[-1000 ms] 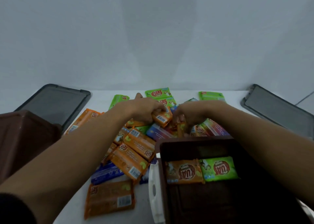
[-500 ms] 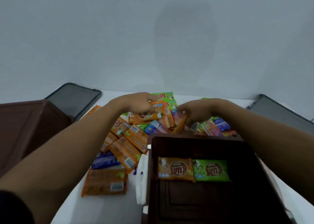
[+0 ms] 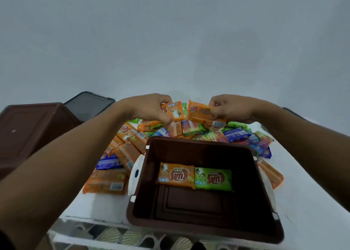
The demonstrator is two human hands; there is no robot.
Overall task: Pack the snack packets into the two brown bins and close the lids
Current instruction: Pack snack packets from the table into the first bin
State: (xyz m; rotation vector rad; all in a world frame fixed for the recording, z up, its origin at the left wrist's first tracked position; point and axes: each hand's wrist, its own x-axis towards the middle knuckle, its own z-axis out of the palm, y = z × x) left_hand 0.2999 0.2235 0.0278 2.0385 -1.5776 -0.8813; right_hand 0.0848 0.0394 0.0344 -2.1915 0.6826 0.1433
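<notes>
Bin (image 3: 204, 229) is nearest, open, at the front edge of the table (image 3: 303, 196), with a white latch (image 3: 136, 174) on its left side. Its floor is mostly bare. It holds only packed orange (image 3: 176, 175) and packed green (image 3: 214, 178), flat, face up, touching side by side against the far wall.

Past the far rim lies the pile (image 3: 236, 134) of orange, green and blue packets, spilling down both sides of the bin.

Both hands are in the air above the pile.
- Left hand (image 3: 149, 107): fingers curled, pinching the left packet (image 3: 175, 110), orange, by its left edge.
- Right hand (image 3: 229, 107): pinching the right packet (image 3: 198, 111), orange, by its right end. A barcoded strip under it may be a second packet, cannot tell.

The two held packets are just beside each other and apart from the pile.

Second bin (image 3: 32, 128) is far left and its opening is not seen. A lid (image 3: 89, 103) lies flat behind it.

Step, as judged: carry both packets back to the bin. The task looks barely started, with nearly everything unpacked.

To do it well:
- Clear the far rim before lowering.
- Lay each packet flat and face up, in a row in front of the packed pair with long sides parallel to them.
- Fill the floor before stacking a second layer. Level layers should let the lid seat later.
- Place the packets, don't toss. Foil probably slides, and a tilted packet wastes room.
- Shift the edge pinch further onto the packet body if one droops.
- Keep the forearms off the rim so the bin is not nudged toward the table edge.
</notes>
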